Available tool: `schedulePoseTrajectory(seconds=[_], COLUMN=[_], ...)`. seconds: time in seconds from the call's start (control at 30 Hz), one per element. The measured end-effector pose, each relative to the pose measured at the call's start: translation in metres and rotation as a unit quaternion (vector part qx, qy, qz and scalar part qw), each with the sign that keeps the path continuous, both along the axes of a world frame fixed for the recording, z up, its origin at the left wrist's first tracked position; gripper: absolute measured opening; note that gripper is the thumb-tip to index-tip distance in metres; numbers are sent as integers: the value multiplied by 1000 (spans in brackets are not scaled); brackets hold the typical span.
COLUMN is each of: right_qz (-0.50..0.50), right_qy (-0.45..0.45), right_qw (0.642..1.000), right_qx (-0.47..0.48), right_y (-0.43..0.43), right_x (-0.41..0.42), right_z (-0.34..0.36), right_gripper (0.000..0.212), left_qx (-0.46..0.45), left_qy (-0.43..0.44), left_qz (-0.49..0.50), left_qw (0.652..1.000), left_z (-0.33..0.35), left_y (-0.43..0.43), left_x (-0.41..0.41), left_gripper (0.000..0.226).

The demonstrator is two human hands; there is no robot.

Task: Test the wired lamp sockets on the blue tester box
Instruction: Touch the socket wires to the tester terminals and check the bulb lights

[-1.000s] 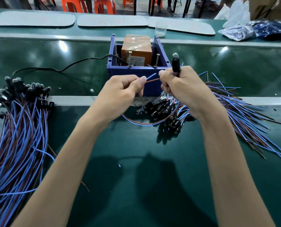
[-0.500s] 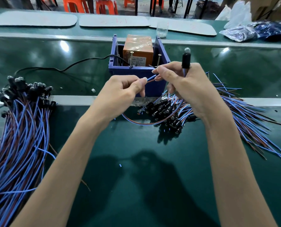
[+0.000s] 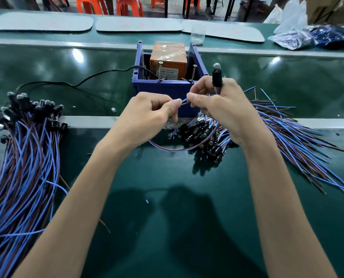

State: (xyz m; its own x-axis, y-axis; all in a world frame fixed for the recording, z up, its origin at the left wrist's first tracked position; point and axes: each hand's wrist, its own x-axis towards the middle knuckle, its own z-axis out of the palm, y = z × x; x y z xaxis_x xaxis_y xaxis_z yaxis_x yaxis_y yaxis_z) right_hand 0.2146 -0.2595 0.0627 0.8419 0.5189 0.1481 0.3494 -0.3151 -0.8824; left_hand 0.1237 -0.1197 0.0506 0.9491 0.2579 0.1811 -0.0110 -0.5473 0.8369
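Note:
The blue tester box [image 3: 168,88] stands at the middle of the green bench, with an orange transformer [image 3: 168,57] and two upright screws inside. My right hand [image 3: 225,109] grips one black lamp socket [image 3: 216,76], which sticks up above my fingers. Its blue and brown wires [image 3: 171,148] loop down and back up to my left hand [image 3: 147,115], which pinches the wire ends just in front of the box. My right thumb and forefinger also touch those wire ends.
A big bundle of wired sockets [image 3: 24,157] lies at the left. Another heap of sockets [image 3: 203,135] with wires fanning right lies under my right hand. A black power cord [image 3: 76,83] runs left from the box. A small clear cup [image 3: 197,36] and plastic bags [image 3: 307,35] sit behind.
My right hand has lifted the socket a little higher and shifted it right, then brought its fingertips onto the wire ends held by my left hand.

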Motion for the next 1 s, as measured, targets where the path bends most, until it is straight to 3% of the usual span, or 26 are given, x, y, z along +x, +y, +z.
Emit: schedulePoseTrajectory(seconds=[0.37,0.47,0.57,0.8,1.0], right_qz=[-82,-149,-100,-16,-34], right_qy=[3,3,-4,20,101], right_qw=[996,988,987,1000,990], right_qx=[-24,44,124,-9,94], right_y=[11,-11,-30,-17,-14], right_x=[3,15,15,7,5], right_z=[-10,-3,8,5,5], right_gripper=[30,28,22,17,66], left_qx=[45,4,-59,-122,-229], left_qy=[1,-5,-15,-8,24], left_qz=[20,28,24,34,41], left_qw=[999,1000,998,992,972], left_z=[-2,2,5,4,4], left_y=[-4,7,16,7,0], left_x=[0,-4,-5,-2,2], left_gripper=[39,41,41,42,36])
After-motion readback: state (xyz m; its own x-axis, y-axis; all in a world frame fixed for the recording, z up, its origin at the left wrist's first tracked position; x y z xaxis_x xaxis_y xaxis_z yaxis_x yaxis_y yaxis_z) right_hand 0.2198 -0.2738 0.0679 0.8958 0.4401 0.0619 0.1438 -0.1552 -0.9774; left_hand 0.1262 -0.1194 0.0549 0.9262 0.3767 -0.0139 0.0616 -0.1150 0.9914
